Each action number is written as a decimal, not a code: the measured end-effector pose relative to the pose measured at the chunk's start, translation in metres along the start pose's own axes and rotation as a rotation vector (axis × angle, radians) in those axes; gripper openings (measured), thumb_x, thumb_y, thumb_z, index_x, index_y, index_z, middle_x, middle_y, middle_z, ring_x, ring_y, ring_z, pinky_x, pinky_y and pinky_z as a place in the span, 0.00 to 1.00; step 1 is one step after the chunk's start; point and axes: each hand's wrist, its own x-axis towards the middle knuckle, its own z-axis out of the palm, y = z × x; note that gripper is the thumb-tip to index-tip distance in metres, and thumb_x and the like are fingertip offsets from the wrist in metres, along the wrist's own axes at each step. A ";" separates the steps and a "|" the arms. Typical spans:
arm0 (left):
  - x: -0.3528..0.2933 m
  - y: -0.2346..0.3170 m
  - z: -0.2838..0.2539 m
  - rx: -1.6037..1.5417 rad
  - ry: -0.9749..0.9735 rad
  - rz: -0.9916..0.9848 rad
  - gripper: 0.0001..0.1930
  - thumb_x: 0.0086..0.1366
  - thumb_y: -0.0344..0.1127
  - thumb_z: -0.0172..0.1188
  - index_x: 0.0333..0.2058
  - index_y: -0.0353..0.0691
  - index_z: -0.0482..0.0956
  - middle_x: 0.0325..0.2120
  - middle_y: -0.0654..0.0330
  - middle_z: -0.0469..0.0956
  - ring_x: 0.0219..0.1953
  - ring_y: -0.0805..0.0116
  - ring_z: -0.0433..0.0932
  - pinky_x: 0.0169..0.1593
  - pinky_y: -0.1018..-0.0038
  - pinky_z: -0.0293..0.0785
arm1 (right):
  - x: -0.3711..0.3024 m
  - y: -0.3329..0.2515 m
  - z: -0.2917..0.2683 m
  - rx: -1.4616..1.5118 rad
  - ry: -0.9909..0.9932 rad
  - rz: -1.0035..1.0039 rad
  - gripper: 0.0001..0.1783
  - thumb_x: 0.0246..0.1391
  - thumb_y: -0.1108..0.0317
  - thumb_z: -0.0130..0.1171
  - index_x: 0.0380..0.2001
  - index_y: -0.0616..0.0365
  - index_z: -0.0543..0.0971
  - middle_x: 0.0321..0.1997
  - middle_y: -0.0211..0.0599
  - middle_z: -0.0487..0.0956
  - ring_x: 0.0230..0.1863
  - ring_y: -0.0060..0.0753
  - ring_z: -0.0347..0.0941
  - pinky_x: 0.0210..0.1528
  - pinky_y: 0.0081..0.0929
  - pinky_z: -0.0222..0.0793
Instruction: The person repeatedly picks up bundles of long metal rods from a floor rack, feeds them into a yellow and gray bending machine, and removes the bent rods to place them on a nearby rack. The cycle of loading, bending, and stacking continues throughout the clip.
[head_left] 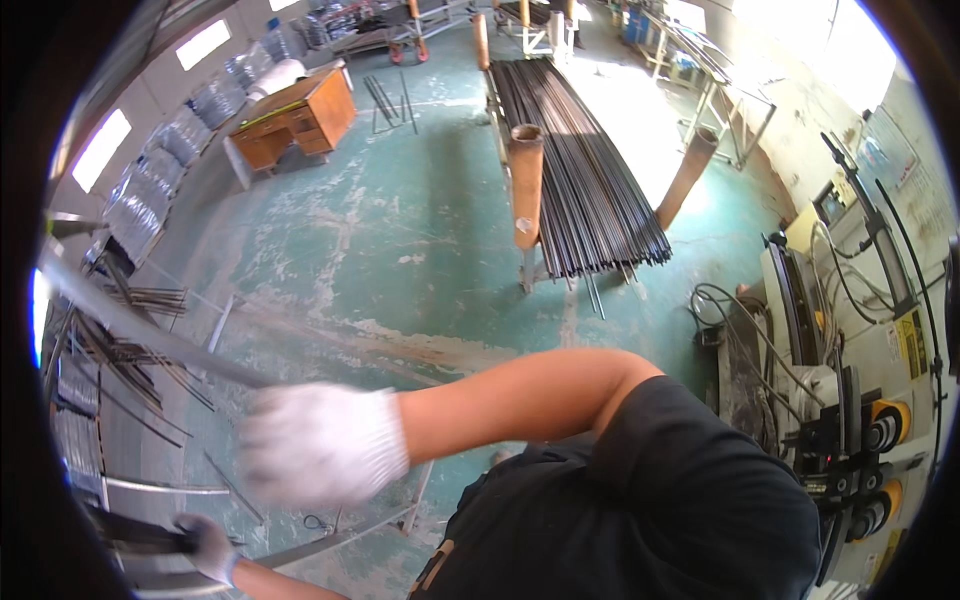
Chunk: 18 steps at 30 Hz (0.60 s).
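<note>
At half past seven, my white glove [325,445] is knitted cloth, ribbed at the cuff; my black shirt [700,490], at half past four, is matt cloth. At nine, the grey bar [160,332] looks like dull metal. At one o'clock, metal rods [590,170] gleam in streaks; the desk [328,105] at half past ten looks wooden.

Right arm [520,402] is bent, reaching across to the left; gloved right hand [320,445] blurred, grip unclear. Left forearm [280,582] extends leftward, gloved left hand [210,552] partly curled.

No legible text — yellow label [911,344] on the machine [921,412] too small.
</note>
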 end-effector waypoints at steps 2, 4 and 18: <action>-0.076 -0.025 -0.041 0.092 0.037 0.159 0.24 0.79 0.41 0.59 0.64 0.30 0.77 0.59 0.46 0.82 0.61 0.49 0.81 0.66 0.49 0.77 | -0.100 0.036 -0.001 0.082 -0.237 0.422 0.14 0.61 0.67 0.68 0.50 0.55 0.87 0.40 0.43 0.85 0.47 0.48 0.85 0.55 0.47 0.83; -0.177 -0.164 -0.057 0.084 0.277 0.145 0.12 0.79 0.44 0.60 0.43 0.47 0.89 0.45 0.60 0.88 0.49 0.56 0.87 0.54 0.54 0.87 | -0.216 0.081 -0.040 -0.123 -0.366 0.972 0.22 0.60 0.64 0.71 0.57 0.57 0.87 0.53 0.48 0.89 0.55 0.52 0.86 0.61 0.45 0.82; -0.316 -0.713 -0.174 1.235 0.345 -0.709 0.10 0.76 0.42 0.63 0.39 0.41 0.80 0.35 0.58 0.83 0.40 0.61 0.80 0.44 0.65 0.75 | -0.717 0.324 -0.224 -0.631 -0.267 2.423 0.59 0.53 0.37 0.79 0.76 0.61 0.64 0.72 0.53 0.75 0.74 0.55 0.71 0.73 0.46 0.72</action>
